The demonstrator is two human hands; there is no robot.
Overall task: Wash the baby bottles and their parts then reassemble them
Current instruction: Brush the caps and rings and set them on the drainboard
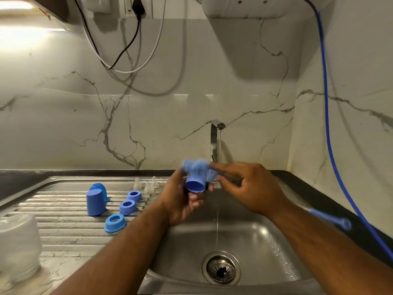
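Note:
My left hand [182,198] grips a blue bottle cap [195,184] over the sink basin [265,241], its closed end turned toward me. My right hand [248,188] holds a blue bottle brush; its blurred bristles [198,167] sit at the cap's far side and its handle end [331,218] sticks out to the right. A thin stream of water falls from the tap [217,133] just behind the hands. On the ribbed drainboard [63,228] stand two blue caps [95,202], three blue collar rings [127,206] and three clear teats [147,185].
Blurred clear bottles [18,245] stand at the drainboard's near left. The drain strainer [221,268] lies in the basin floor. A blue hose [327,124] hangs down the right wall. Black and white cables [127,50] droop from a socket above the marble backsplash.

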